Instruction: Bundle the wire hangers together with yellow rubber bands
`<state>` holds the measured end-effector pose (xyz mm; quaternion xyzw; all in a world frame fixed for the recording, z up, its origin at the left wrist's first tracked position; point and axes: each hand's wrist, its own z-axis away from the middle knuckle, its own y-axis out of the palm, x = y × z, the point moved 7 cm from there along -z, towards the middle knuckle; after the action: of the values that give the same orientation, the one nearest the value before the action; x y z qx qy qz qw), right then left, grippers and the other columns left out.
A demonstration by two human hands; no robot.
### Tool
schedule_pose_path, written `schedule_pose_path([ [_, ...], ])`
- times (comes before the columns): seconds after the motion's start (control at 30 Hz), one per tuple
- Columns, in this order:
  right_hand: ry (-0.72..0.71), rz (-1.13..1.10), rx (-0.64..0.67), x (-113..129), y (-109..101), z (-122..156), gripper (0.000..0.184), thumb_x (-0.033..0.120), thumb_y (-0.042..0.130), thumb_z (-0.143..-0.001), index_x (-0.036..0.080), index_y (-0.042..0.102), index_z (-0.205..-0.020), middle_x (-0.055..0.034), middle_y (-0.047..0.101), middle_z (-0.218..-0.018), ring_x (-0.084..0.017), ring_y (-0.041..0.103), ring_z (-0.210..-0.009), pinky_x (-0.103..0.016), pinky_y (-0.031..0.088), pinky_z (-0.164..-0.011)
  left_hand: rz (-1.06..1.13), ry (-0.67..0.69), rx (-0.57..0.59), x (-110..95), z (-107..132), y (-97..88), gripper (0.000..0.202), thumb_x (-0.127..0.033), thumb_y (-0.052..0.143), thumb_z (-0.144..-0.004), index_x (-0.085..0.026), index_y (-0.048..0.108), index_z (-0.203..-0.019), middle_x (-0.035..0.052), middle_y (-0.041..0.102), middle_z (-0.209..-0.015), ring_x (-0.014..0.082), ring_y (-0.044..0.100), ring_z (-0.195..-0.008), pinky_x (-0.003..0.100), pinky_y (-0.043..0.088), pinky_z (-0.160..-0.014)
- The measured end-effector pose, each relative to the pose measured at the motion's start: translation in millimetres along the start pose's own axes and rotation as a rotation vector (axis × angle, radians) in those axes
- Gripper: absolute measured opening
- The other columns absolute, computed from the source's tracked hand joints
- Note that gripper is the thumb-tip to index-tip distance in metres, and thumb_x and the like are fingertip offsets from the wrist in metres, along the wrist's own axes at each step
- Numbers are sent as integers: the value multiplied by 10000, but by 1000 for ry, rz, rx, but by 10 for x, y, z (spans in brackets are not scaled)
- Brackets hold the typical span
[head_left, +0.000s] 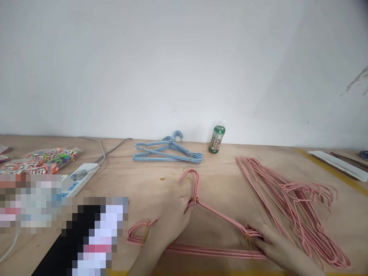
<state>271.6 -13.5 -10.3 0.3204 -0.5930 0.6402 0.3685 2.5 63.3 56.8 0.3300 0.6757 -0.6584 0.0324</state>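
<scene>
A small bundle of pink wire hangers (212, 251) lies flat on the wooden table (218, 168) in front of me, tied with thin yellow bands. My left hand (172, 220) rests over its left half, fingers reaching the neck below the hook. My right hand (277, 247) presses down on the bundle's right corner, fingers lying flat and pointing left. Neither hand lifts the bundle off the table.
A loose pile of pink hangers (299, 203) lies to the right. A tied bundle of blue hangers (168, 150) and a green bottle (217, 138) stand near the wall. A white power strip (79, 177), colourful packets (43, 159) and a white tray (339, 165) sit at the sides.
</scene>
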Motion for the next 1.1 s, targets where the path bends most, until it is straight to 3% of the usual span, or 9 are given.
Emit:
schedule_pose_path([
  [0.17, -162, 40, 62, 481, 200, -224, 172, 318, 528, -790, 214, 661, -757, -4, 650, -769, -194, 571, -754, -287, 449, -712, -177, 159, -51, -99, -440, -528, 244, -252, 399, -944, -241, 641, -911, 32, 697, -835, 200, 641, -792, 275, 419, -682],
  [0.27, -176, -58, 8, 839, 216, -541, 171, 315, 521, -798, 191, 598, -710, 26, 547, -635, -128, 491, -591, -222, 397, -536, -324, 182, -224, -187, -724, -985, 204, -300, 483, -926, -201, 632, -1023, 81, 679, -936, 248, 598, -982, 354, 380, -898],
  [0.3, -149, -100, 13, 931, 221, -679, 177, 333, 520, -800, 191, 573, -709, 45, 483, -583, -104, 430, -517, -204, 349, -462, -374, 182, -349, -212, -751, -1149, 238, -303, 512, -913, -184, 605, -1096, 97, 666, -1007, 262, 572, -1040, 374, 360, -938],
  [0.4, -137, -173, 81, 1200, 243, -1147, 181, 353, 543, -777, 197, 506, -693, 72, 397, -540, -73, 352, -430, -189, 265, -371, -344, 166, -579, -150, -633, -1342, 279, -324, 476, -931, -189, 564, -1158, 94, 625, -1134, 248, 543, -1092, 366, 357, -957],
  [0.47, -153, -163, 110, 1344, 250, -1480, 164, 334, 562, -772, 186, 538, -708, 67, 419, -529, -73, 386, -433, -189, 274, -382, -239, 85, -620, 60, -465, -1214, 260, -316, 407, -958, -207, 567, -1130, 70, 634, -1115, 223, 562, -1058, 342, 377, -928],
  [0.57, -159, -138, 174, 1470, 323, -1944, 172, 325, 593, -781, 156, 618, -806, 51, 478, -545, -77, 423, -449, -195, 284, -393, -133, -102, -442, 493, -276, -700, 262, -301, 346, -971, -202, 581, -1033, 64, 668, -1024, 202, 600, -993, 307, 406, -865],
  [0.7, -106, -43, 184, 1434, 400, -2401, 183, 310, 612, -853, 128, 627, -863, 40, 548, -625, -62, 467, -487, -187, 373, -440, -131, -143, -292, 785, -177, -208, 271, -270, 351, -964, -207, 611, -917, 41, 703, -857, 180, 656, -790, 265, 420, -684],
  [0.87, 7, 95, 80, 1182, 375, -2751, 275, 364, 564, -911, 137, 594, -1064, -32, 626, -970, -134, 616, -771, -292, 538, -656, -157, -152, -180, 785, -243, -27, 284, -293, 349, -965, -218, 616, -905, 39, 721, -843, 189, 674, -756, 265, 392, -628],
  [1.1, 48, 223, -131, 964, 394, -2965, 327, 373, 569, -904, 149, 581, -1143, -65, 600, -1138, -209, 606, -971, -398, 524, -821, -201, -198, -82, 779, -255, 79, 342, -328, 327, -966, -207, 634, -875, 59, 715, -837, 208, 676, -798, 280, 390, -645],
])
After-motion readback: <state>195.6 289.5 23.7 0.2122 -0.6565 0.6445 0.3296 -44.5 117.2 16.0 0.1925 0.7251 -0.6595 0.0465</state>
